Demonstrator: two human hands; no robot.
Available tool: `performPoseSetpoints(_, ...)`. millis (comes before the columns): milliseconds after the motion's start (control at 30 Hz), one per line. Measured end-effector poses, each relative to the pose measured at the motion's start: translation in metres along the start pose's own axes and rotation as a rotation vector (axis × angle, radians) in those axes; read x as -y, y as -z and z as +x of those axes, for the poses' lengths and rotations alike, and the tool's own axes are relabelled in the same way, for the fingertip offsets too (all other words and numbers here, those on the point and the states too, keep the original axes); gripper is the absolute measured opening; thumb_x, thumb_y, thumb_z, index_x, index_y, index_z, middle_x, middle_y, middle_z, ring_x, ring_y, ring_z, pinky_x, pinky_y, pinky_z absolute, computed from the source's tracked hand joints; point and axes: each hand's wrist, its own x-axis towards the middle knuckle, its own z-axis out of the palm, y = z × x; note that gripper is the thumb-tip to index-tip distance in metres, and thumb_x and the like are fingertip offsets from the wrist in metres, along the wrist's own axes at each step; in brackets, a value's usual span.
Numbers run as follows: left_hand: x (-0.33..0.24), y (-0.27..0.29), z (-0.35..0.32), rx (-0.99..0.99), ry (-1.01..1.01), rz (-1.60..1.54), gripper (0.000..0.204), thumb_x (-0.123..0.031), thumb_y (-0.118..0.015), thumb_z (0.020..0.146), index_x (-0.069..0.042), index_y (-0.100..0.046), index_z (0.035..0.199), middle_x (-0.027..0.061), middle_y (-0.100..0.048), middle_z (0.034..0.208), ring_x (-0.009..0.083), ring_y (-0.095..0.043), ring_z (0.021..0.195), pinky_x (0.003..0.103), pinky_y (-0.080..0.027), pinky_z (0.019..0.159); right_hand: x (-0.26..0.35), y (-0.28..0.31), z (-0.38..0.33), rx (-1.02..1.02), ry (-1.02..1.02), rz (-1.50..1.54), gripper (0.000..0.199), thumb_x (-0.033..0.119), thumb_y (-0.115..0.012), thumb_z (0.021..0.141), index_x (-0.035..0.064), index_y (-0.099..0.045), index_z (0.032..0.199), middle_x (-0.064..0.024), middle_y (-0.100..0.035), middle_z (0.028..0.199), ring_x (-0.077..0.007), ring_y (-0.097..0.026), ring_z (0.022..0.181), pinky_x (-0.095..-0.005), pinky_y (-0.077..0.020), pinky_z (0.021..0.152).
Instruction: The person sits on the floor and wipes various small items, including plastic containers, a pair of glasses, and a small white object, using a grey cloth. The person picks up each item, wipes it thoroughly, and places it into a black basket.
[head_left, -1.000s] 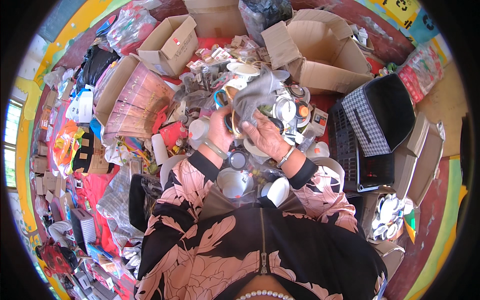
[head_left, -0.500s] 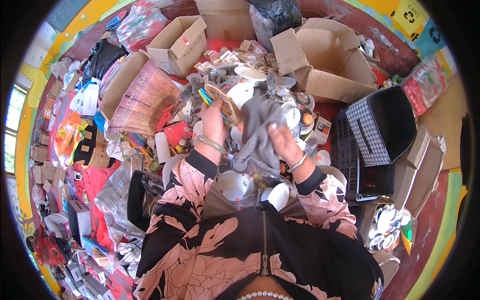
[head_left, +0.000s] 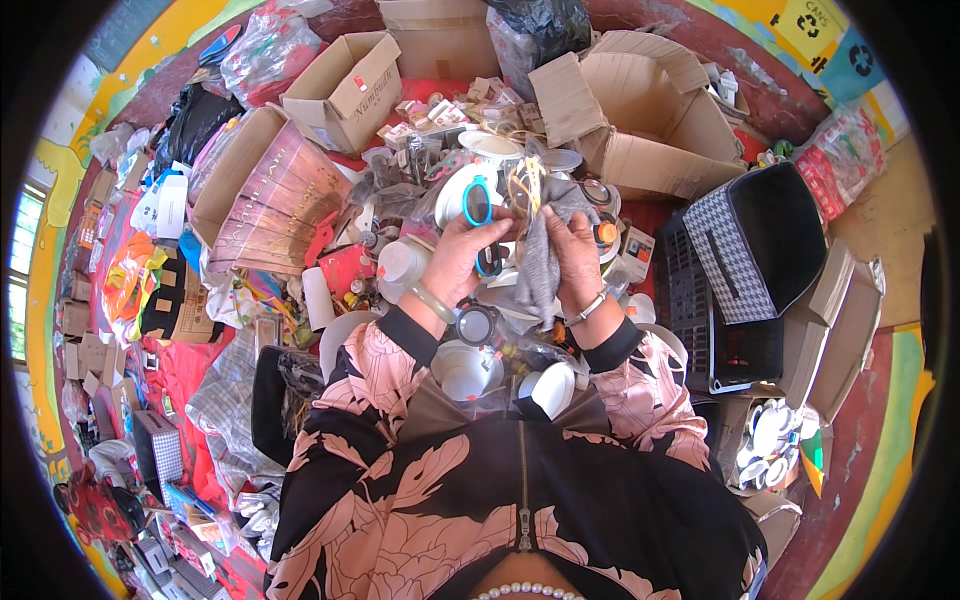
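The left grip is closed around blue-rimmed sunglasses, thumb and fingers pinching them near their middle. They stand on end, one dark lens above the fingers and the other below. The right grip is grasping a gray cloth, which hangs in folds between the two hands, its lower end tapering down over the heap. Whether the left fingertips also touch the cloth is hard to tell. A bundle of yellow-brown strips rises just beyond the hands, beside the upper part of the cloth; what it belongs to is unclear. A pale bangle circles the left wrist and a silver-toned bracelet the right.

Below the hands, a dark-rimmed round disc lies near the left wrist, with a white bowl just under it, nearer the body. White plates lie at the far side of the heap, and an orange cap shows just right of the right hand. A large cardboard carton stands beyond on the right, its flaps spread, and a smaller cardboard box on the far left. Farther right, a black box with a houndstooth front sits tilted beside a black plastic crate. Patches of red covering show at left.
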Motion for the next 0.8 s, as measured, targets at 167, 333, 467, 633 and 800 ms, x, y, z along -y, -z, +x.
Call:
performPoseSetpoints(167,0.011,-0.002,-0.001,0.067,0.134,0.143,0.023,-0.017,-0.064,0.081,-0.002,-0.059,0.098,0.0040,-0.062,0.086,0.0108,-0.059,0.074,0.024,-0.047,0.067,-0.018,0.026,0.022,0.130,-0.066,0.318,0.020,0.000,-0.048,0.088,0.0034,-0.054,0.106,-0.0095,-0.062,0.098,-0.0171,-0.061,0.082,-0.0273,-0.0526,0.066)
performPoseSetpoints(333,0.017,-0.009,-0.008,0.087,0.234,-0.003,0.025,-0.017,-0.065,0.080,-0.004,-0.059,0.101,0.0023,-0.063,0.090,0.0107,-0.060,0.077,0.025,-0.048,0.070,-0.018,0.019,0.023,0.073,0.214,0.120,0.013,0.000,-0.050,0.087,0.0001,-0.057,0.098,-0.0078,-0.061,0.098,-0.0155,-0.060,0.079,-0.0249,-0.0509,0.067)
performPoseSetpoints(467,0.024,0.000,0.000,0.128,0.200,-0.200,0.030,-0.012,-0.062,0.081,-0.006,-0.053,0.109,0.0032,-0.061,0.095,0.0133,-0.059,0.085,0.028,-0.049,0.074,-0.021,0.013,0.018,-0.037,0.191,-0.069,0.001,0.005,-0.061,0.083,0.0051,-0.061,0.084,-0.0003,-0.063,0.078,-0.0062,-0.054,0.068,-0.0206,-0.0439,0.058)
performPoseSetpoints(633,0.018,-0.003,0.000,0.099,0.165,-0.236,0.034,-0.010,-0.062,0.081,-0.007,-0.050,0.112,0.0031,-0.059,0.096,0.0143,-0.059,0.085,0.029,-0.049,0.076,-0.020,0.025,0.025,-0.199,0.150,-0.530,0.020,0.023,-0.054,0.089,0.0041,-0.062,0.089,-0.0023,-0.062,0.079,-0.0089,-0.055,0.070,-0.0228,-0.0443,0.063)
performPoseSetpoints(800,0.016,0.002,0.011,0.004,-0.088,-0.152,0.034,-0.009,-0.059,0.084,-0.006,-0.049,0.116,0.0027,-0.058,0.098,0.0118,-0.058,0.084,0.027,-0.048,0.073,0.043,-0.022,-0.016,-0.162,-0.001,-0.311,0.041,0.041,-0.041,0.093,0.0043,-0.058,0.100,-0.0042,-0.061,0.084,-0.0107,-0.055,0.071,-0.0232,-0.0453,0.066)
